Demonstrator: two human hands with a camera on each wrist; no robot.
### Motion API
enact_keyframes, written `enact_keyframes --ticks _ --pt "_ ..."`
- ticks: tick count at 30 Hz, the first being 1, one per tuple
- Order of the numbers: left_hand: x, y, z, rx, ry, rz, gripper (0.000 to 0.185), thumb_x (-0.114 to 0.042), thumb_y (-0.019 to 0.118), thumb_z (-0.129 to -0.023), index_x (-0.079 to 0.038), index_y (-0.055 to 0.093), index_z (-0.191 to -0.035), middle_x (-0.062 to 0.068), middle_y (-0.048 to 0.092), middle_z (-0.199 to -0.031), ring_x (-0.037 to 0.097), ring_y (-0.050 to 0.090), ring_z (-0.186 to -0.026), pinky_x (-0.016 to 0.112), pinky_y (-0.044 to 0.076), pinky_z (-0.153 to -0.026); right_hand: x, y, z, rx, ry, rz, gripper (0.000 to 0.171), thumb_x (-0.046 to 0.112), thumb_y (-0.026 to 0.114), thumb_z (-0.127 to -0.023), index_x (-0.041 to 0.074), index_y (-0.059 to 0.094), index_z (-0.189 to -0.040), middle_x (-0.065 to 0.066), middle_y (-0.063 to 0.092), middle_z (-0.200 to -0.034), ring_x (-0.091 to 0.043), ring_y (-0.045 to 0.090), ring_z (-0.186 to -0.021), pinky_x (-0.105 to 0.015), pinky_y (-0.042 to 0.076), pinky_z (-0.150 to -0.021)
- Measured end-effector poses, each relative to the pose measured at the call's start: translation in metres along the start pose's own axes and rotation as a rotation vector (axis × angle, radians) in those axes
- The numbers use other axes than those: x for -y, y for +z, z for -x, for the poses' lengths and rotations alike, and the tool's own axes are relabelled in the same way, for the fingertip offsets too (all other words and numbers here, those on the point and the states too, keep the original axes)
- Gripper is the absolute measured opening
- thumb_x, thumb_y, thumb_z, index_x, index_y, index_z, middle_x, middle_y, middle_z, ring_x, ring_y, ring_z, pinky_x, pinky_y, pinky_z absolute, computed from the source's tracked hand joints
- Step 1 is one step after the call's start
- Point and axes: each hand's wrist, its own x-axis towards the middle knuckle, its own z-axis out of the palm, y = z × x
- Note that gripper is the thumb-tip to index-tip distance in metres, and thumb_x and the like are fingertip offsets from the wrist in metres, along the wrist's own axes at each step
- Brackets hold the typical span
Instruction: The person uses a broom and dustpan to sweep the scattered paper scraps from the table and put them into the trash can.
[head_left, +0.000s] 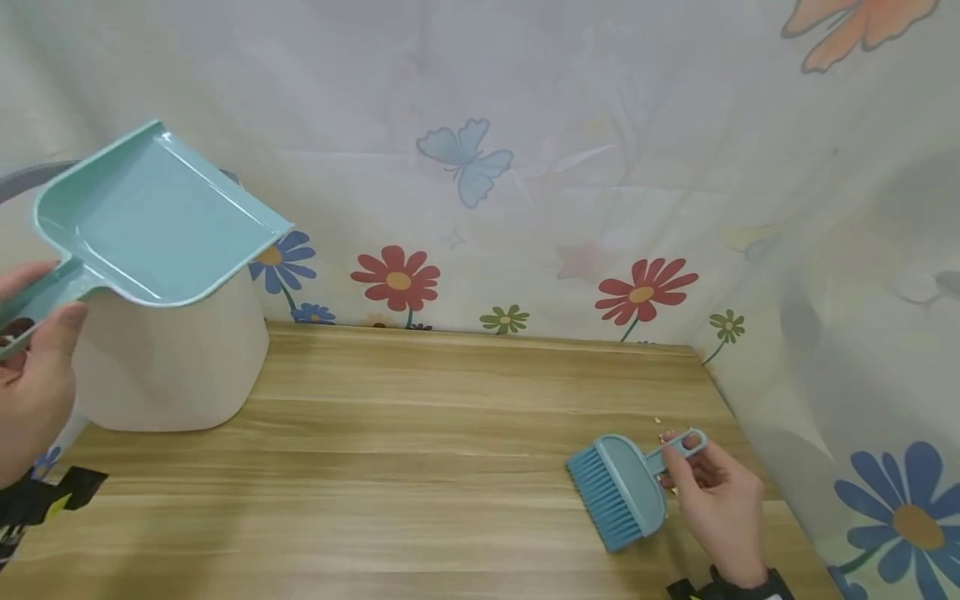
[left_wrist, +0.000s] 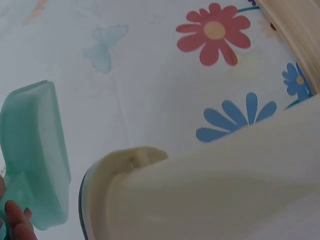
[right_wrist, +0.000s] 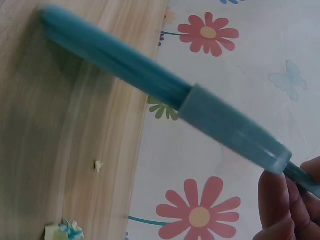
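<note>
At the left of the head view, my left hand (head_left: pixel 37 383) grips the handle of a light-blue dustpan (head_left: pixel 161 221). The pan is raised in front of and above a white bin (head_left: pixel 176 358), its inside facing the camera and no debris visible in it. On the right, my right hand (head_left: pixel 720 500) pinches the handle of a small blue hand brush (head_left: pixel 626 487), bristles pointing left. In the right wrist view the brush (right_wrist: pixel 165 95) appears held above the tabletop. Small paper scraps (right_wrist: pixel 65 231) lie on the wood near the brush, partly hidden by my right hand in the head view.
The wood-grain tabletop (head_left: pixel 420 467) runs back to a pale curtain (head_left: pixel 360 108) printed with flowers and butterflies, which also closes off the right side. The bin's rim (left_wrist: pixel 95 195) shows in the left wrist view. A single small crumb (right_wrist: pixel 98 165) lies apart from the other scraps.
</note>
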Motion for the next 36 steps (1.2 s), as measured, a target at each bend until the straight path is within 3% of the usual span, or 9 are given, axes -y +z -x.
enact_keyframes --ticks 3,9,13,17,20,24,28,36 --pt "-0.017 0.005 0.006 0.023 0.067 0.028 0.043 -0.023 0.062 -0.105 0.004 0.060 -0.139 0.041 0.064 -0.114 -0.025 0.040 -0.090 -0.003 0.030 -0.068 0.001 -0.009 0.000 0.033 -0.008 -0.004 0.007 -0.007 0.073 -0.091 -0.001 0.071 -0.093 0.020 0.073 -0.088 -0.003 0.067 -0.061 -0.018 0.055 -0.058" --pt "-0.034 0.030 0.028 0.072 0.118 0.076 0.048 -0.037 0.069 -0.100 0.005 0.071 -0.123 0.027 0.073 -0.096 -0.023 0.039 -0.086 0.004 0.032 -0.066 -0.001 -0.035 0.001 0.089 0.043 0.100 0.005 -0.003 0.074 -0.092 0.000 0.070 -0.093 0.018 0.069 -0.079 -0.006 0.068 -0.061 -0.017 0.054 -0.062" --pt "-0.041 0.047 0.048 0.178 0.116 0.114 0.037 -0.012 0.079 -0.090 0.002 0.072 -0.123 0.019 0.074 -0.099 -0.015 0.043 -0.083 0.009 0.038 -0.063 -0.006 -0.051 0.002 0.135 0.028 0.182 0.004 0.000 0.074 -0.093 0.003 0.072 -0.093 0.015 0.070 -0.075 -0.004 0.067 -0.063 -0.013 0.050 -0.064" --pt "-0.045 0.064 0.066 0.285 0.092 0.179 0.050 0.006 0.083 -0.078 -0.001 0.071 -0.126 0.014 0.075 -0.100 -0.006 0.048 -0.078 0.011 0.041 -0.060 -0.015 -0.065 0.001 0.239 -0.036 0.227 0.010 0.002 0.073 -0.095 0.009 0.070 -0.089 0.008 0.068 -0.069 -0.003 0.064 -0.063 -0.014 0.047 -0.062" --pt "-0.048 0.078 0.080 0.366 0.069 0.232 0.050 0.005 0.083 -0.081 -0.004 0.070 -0.128 0.009 0.075 -0.099 0.001 0.050 -0.075 0.013 0.040 -0.057 -0.024 -0.070 -0.007 0.307 -0.104 0.229 0.019 0.001 0.072 -0.095 0.012 0.065 -0.081 0.007 0.065 -0.068 -0.006 0.062 -0.062 -0.016 0.046 -0.059" --pt "-0.050 0.093 0.096 0.477 0.019 0.263 0.044 -0.004 0.082 -0.087 -0.010 0.070 -0.129 0.002 0.075 -0.101 0.004 0.050 -0.071 0.016 0.038 -0.054 -0.035 -0.069 -0.026 0.365 -0.163 0.219 0.015 0.001 0.067 -0.098 0.012 0.065 -0.089 0.006 0.065 -0.073 -0.006 0.062 -0.065 -0.018 0.048 -0.060" --pt "-0.049 0.103 0.109 0.570 -0.023 0.276 0.038 -0.011 0.079 -0.092 -0.012 0.070 -0.129 0.004 0.076 -0.109 0.003 0.051 -0.070 0.019 0.039 -0.054 -0.044 -0.060 -0.049 0.421 -0.157 0.245 0.002 0.007 0.064 -0.102 0.008 0.065 -0.101 0.003 0.067 -0.081 -0.004 0.062 -0.071 -0.021 0.051 -0.062" --pt "-0.044 0.118 0.124 0.665 -0.042 0.280 0.033 -0.019 0.074 -0.097 -0.012 0.070 -0.129 0.002 0.076 -0.110 0.004 0.055 -0.072 0.021 0.044 -0.061 -0.062 -0.037 -0.099 0.481 -0.211 0.200 0.003 0.009 0.064 -0.103 0.006 0.065 -0.104 -0.003 0.068 -0.083 -0.010 0.063 -0.072 -0.021 0.052 -0.065"
